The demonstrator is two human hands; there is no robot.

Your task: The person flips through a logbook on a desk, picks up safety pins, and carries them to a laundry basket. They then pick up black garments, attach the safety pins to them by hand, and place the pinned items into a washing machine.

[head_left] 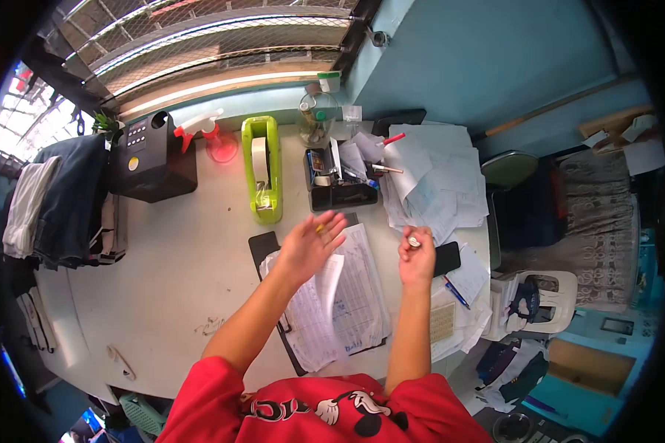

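My left hand (310, 247) is raised over the papers, its fingers stretched out. A small yellow spot shows at its fingers. Below it lie written sheets (358, 295) on a dark clipboard (263, 245), with one sheet (328, 284) curling up. My right hand (418, 258) is curled into a fist, right of the clipboard. A small object with a round whitish end (414, 241) pokes out of the fist; I cannot tell what it is. Close beside that hand lies a black phone (447, 259).
Behind the papers stand a green tape dispenser (272, 184), a black organizer (343, 196) with pens and a glass jar (316, 122). A paper stack (443, 166) lies at the back right. A black box (154, 166), a spray bottle (220, 146) and folded clothes (70, 199) are at left.
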